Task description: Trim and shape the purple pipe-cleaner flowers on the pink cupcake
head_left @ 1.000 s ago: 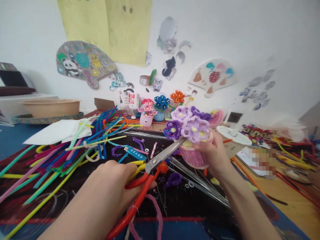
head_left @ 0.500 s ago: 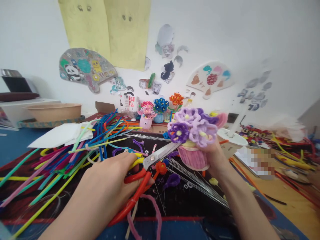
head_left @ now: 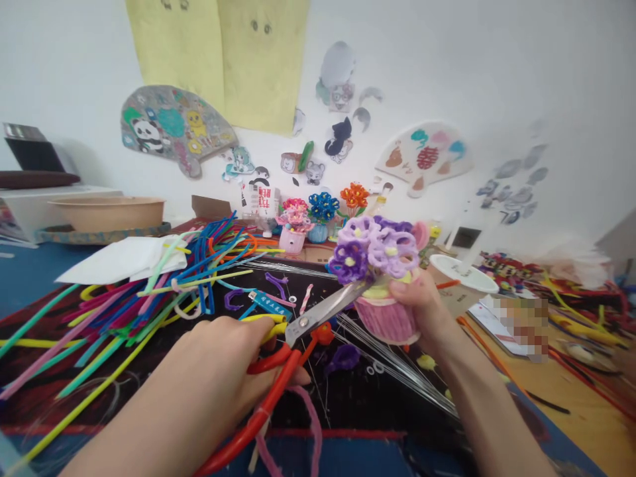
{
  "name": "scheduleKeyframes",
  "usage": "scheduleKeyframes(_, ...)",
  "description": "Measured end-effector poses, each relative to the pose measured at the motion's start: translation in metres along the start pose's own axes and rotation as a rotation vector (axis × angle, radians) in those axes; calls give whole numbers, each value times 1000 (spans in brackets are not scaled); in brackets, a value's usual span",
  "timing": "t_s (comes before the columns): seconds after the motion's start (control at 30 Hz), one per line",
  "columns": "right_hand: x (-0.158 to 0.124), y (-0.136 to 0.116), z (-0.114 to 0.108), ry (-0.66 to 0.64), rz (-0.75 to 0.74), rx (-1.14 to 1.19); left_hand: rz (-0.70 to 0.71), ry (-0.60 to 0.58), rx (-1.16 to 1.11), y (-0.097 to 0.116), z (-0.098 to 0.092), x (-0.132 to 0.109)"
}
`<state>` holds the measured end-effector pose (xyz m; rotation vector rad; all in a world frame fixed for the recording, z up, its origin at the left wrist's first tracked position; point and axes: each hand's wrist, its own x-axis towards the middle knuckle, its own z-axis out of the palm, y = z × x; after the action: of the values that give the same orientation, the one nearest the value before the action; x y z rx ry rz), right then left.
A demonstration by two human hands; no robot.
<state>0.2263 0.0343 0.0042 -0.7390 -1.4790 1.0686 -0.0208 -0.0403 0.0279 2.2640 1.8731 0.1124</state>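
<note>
My left hand (head_left: 233,361) is closed around a pair of scissors (head_left: 322,313) with red and yellow handles. Their blades point up and right, and the tips reach the rim of a pink pot of pipe-cleaner flowers. This flower pot (head_left: 387,318) is held up by my right hand (head_left: 422,298), wrapped around its right side with the thumb near the yellowish rim. Light and dark purple flowers (head_left: 392,253) fan out above the rim. Whether the blade tips touch the pot or a stem, I cannot tell. A pink pipe cleaner (head_left: 314,424) hangs below the scissors.
Loose coloured pipe cleaners (head_left: 114,318) are heaped at left beside white paper (head_left: 116,260). Thin wires (head_left: 397,364) and small scraps lie on the dark mat (head_left: 358,411). Several finished flower pots (head_left: 292,238) stand at the back. A white stand (head_left: 464,273) is at right.
The flower pot has tilted slightly and the flowers have shifted a little left. My right thumb now shows at the rim. The view has turned slightly, uncovering a blue label behind the scissors.
</note>
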Motion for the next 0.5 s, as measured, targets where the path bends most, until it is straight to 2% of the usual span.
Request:
scheduleKeyframes(0.17,0,-1,-2,-28,4,-13,9,-51,-20,4,-2,0)
scheduleKeyframes(0.5,1,-3,-3,1,47,-84,85,-59,-34,-1,6,5)
